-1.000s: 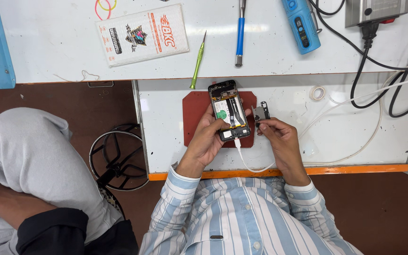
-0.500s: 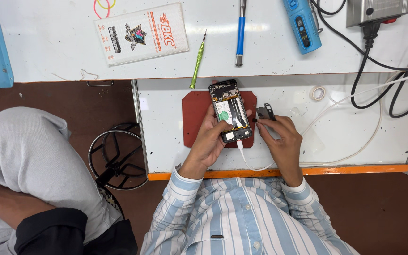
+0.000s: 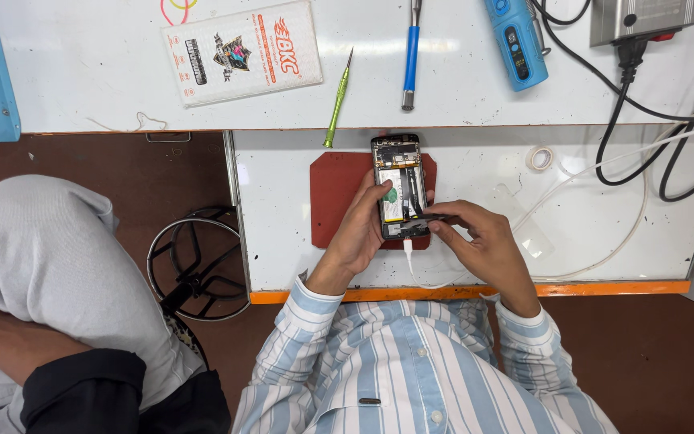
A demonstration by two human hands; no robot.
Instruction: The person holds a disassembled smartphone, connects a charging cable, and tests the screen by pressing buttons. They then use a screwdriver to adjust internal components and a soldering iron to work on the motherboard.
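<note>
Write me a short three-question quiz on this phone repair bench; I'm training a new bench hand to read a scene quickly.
1. True or false: the opened black smartphone with its back cover off lies on a dark red rectangular mat.
2. Which hand steadies the phone's left edge? A) the left hand B) the right hand
3. Fill in: the slim green-handled screwdriver lies on the white table between a white printed packet and a ____-handled screwdriver.

Key: 1 true. 2 A; the right hand pinches a thin dark part or tool at the phone's lower right. 3 blue.
</note>
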